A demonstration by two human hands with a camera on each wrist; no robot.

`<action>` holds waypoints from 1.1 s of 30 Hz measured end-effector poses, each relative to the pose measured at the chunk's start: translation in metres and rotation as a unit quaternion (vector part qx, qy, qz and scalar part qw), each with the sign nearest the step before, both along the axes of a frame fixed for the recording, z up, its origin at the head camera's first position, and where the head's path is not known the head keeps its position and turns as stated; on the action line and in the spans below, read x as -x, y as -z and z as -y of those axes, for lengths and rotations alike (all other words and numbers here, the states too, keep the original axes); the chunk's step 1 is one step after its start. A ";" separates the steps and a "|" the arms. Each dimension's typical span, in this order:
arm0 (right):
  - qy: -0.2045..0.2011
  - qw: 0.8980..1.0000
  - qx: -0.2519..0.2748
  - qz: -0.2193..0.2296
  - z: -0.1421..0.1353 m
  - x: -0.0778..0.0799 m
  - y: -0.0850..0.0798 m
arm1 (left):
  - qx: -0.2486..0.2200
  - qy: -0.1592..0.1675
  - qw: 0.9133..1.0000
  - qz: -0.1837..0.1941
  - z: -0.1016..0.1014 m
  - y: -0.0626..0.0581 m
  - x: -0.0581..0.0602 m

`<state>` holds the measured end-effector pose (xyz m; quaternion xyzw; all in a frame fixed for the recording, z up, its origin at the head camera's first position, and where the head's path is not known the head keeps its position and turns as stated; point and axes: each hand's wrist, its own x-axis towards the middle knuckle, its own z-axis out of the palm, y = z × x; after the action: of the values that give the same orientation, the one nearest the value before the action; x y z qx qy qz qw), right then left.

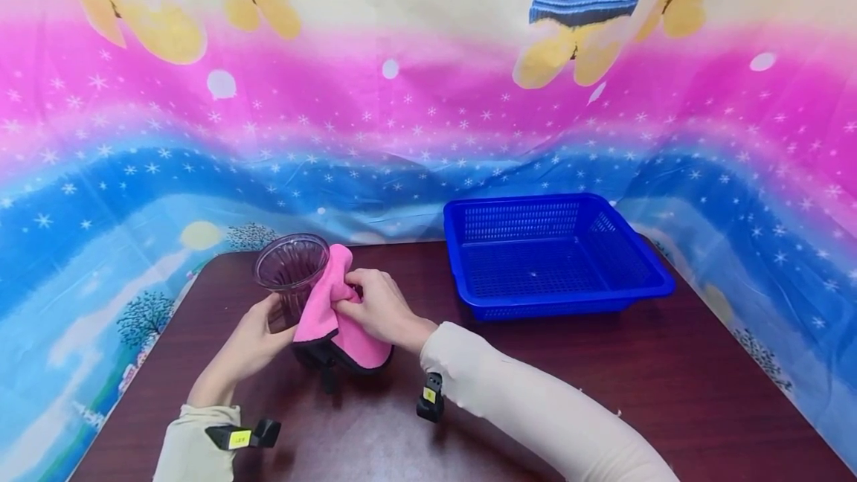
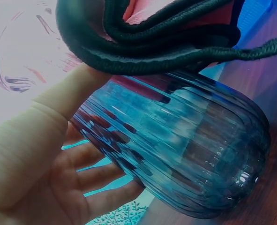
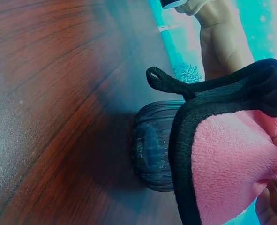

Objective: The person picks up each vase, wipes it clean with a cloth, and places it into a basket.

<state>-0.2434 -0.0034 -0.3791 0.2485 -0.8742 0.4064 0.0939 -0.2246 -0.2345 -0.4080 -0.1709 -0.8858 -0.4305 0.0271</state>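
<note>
A ribbed, see-through purple-tinted glass vase (image 1: 289, 265) with a flared rim stands at the table's left side. My left hand (image 1: 249, 339) grips its body, thumb on the near side and fingers around the far side in the left wrist view. A pink cloth (image 1: 364, 339) with black edging and a small black loop drapes against the vase's right side. My right hand (image 1: 383, 309) pinches the cloth in a bunch beside the rim. In the right wrist view the cloth hides most of the vase, leaving its rounded base (image 3: 150, 147) visible close to the tabletop.
A blue perforated plastic basket (image 1: 562, 292) sits at the back right of the dark wood table (image 1: 535, 400). Behind the table hangs a colourful printed backdrop (image 1: 402, 125). Both forearms carry black wrist cameras (image 1: 431, 398).
</note>
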 end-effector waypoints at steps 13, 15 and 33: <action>0.008 1.000 -0.024 0.011 -0.001 0.000 0.007 | 0.022 -0.004 0.999 0.023 0.001 -0.001 0.000; 0.007 1.000 -0.027 0.008 -0.001 0.000 0.009 | 0.025 -0.007 0.999 0.033 0.001 -0.002 -0.001; 0.011 0.997 -0.073 0.031 -0.005 -0.002 0.031 | -0.025 0.008 0.999 0.028 0.000 -0.001 0.000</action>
<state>-0.2417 0.0020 -0.4100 0.2322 -0.9068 0.3480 0.0527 -0.2247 -0.2340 -0.4073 -0.1655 -0.8739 -0.4571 0.0033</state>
